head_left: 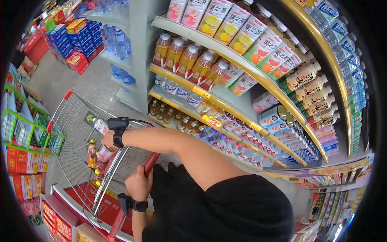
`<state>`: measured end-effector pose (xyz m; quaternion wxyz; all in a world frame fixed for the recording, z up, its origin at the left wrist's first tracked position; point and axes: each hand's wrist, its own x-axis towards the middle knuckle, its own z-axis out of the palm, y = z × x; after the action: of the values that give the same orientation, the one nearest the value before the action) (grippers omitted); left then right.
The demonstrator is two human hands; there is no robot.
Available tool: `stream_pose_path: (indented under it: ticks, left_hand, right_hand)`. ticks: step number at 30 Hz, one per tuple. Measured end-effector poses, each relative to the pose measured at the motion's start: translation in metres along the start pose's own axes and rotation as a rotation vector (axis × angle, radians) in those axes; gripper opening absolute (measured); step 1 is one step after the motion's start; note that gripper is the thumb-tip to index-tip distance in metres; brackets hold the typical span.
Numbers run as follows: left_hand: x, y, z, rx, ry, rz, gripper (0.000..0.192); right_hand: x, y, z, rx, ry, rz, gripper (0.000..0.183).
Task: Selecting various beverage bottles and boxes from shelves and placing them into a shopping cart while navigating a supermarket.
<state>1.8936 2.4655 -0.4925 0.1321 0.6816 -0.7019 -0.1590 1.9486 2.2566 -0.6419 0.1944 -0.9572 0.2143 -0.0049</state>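
Observation:
My left hand (137, 183) is closed around the red handle (151, 163) of a wire shopping cart (71, 151). Reaching over into the cart, my right hand (109, 141) has its fingers curled on a drink bottle (100, 125) with a white and pink label. A pink, peach-printed part (105, 153) shows below that hand; I cannot tell whether it belongs to the same bottle. Beside it in the cart is an orange drink bottle (92, 154) with a yellow cap. Dark reddish bottles (99, 168) with yellow caps lie nearer the handle.
Shelves (208, 42) stocked with bottled teas and water rise along my right. Ahead stand a grey shelf end (139, 60) and stacked blue cartons (87, 39). Left of the cart are a green-edged wire rack (27, 121), red boxes (27, 161) and a low red-and-white display (59, 193).

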Motion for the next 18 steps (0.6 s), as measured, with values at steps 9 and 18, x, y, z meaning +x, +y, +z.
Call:
stream_pose_path:
  ticks: [9, 18]
  left_hand:
    - [-0.001, 0.006, -0.002, 0.033, -0.079, -0.037, 0.026]
    - [0.012, 0.006, -0.001, -0.036, -0.142, -0.104, 0.028]
  right_hand:
    - [-0.275, 0.049, -0.154, 0.497, 1.06, 0.468, 0.028]
    - [-0.608, 0.196, -0.205, -0.8, 0.737, 1.95, 0.048]
